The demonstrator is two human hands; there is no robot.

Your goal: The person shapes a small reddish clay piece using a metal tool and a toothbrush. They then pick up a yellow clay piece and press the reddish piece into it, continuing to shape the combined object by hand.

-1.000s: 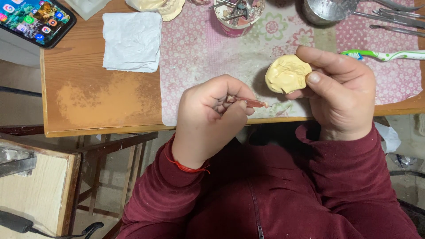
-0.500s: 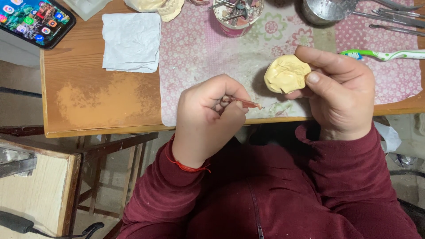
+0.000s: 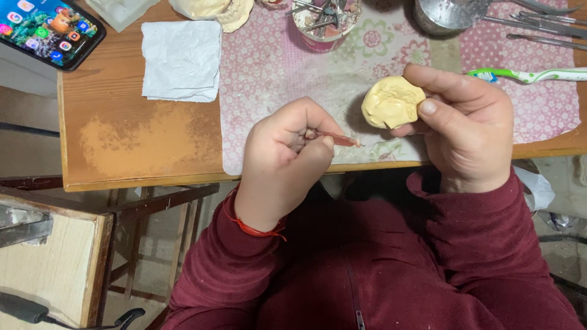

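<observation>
My left hand [image 3: 284,160] is closed around a thin reddish tool [image 3: 342,139] whose tip points right, toward my other hand. My right hand [image 3: 468,125] grips a pale yellow plaster cast [image 3: 391,101] between thumb and fingers, held just above a pink flowered mat [image 3: 275,67] on the wooden table [image 3: 128,143]. The tool's tip is a short way left of and below the cast, not touching it. A red string circles my left wrist.
A folded white tissue [image 3: 181,59] and a phone [image 3: 49,29] lie at the left. A cup of tools [image 3: 324,18], a metal bowl [image 3: 446,13], metal instruments [image 3: 538,24] and a green-white toothbrush [image 3: 532,75] sit along the back. Another pale cast [image 3: 214,9] lies at the top edge.
The left hand has shifted slightly, and the tool's tip has dipped a little lower. The right hand and the cast have stayed put.
</observation>
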